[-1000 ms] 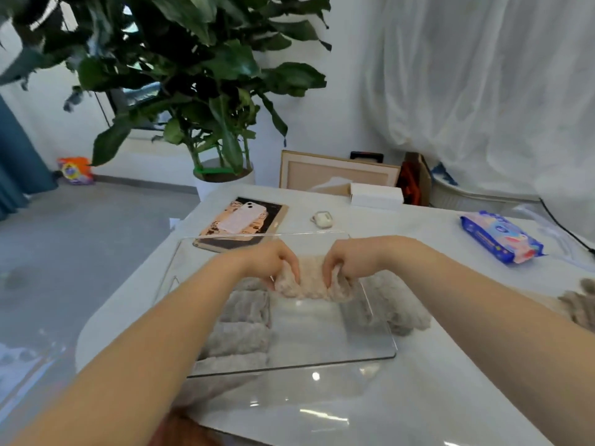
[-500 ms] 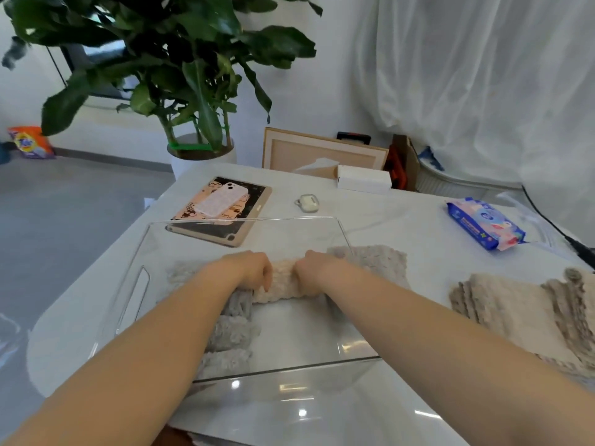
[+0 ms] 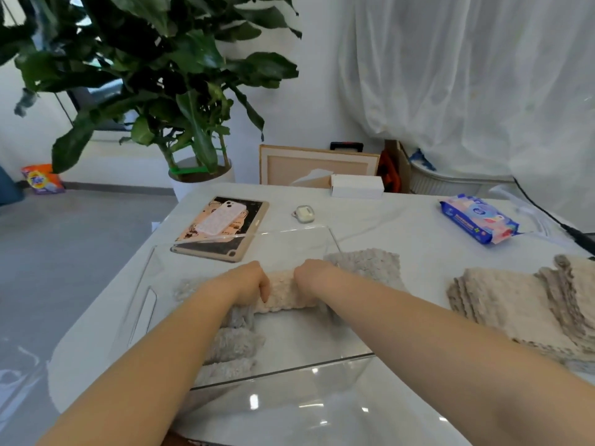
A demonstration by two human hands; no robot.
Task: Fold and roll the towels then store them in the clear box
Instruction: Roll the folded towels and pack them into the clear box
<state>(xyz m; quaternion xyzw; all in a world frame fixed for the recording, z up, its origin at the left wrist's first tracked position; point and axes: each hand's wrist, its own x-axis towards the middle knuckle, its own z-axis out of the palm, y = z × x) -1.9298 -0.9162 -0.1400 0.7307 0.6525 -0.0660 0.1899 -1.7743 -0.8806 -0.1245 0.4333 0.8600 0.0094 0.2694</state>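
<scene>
White marble-look tabletop (image 3: 402,226) fills the lower view, with a sheer curtain (image 3: 467,75) and a leafy plant (image 3: 161,75) behind its far edge.

Both hands are inside the clear box (image 3: 151,304), side by side. The left hand (image 3: 248,281) and the right hand (image 3: 314,275) each have their fingers curled down over one beige roll (image 3: 283,294), grasping it between them against the far part of the box floor. Just nearer, touching the left end of that roll, grey rolls (image 3: 235,346) lie in a row along the left part of the box, reaching toward its near wall. The right half of the box floor shows bare. The box sits at the near left of the tabletop.

Beside the box's far right corner lies a flat grey towel (image 3: 370,265). At the tabletop's right edge is a fanned stack (image 3: 502,300) of beige and grey towels.

Beyond the box's far wall lies a tablet (image 3: 238,246) with a phone (image 3: 222,217) on it, and to its right a small earbud case (image 3: 304,214). A white carton (image 3: 357,186) stands at the far edge, and a blue wipes pack (image 3: 479,222) lies near the far right corner.
</scene>
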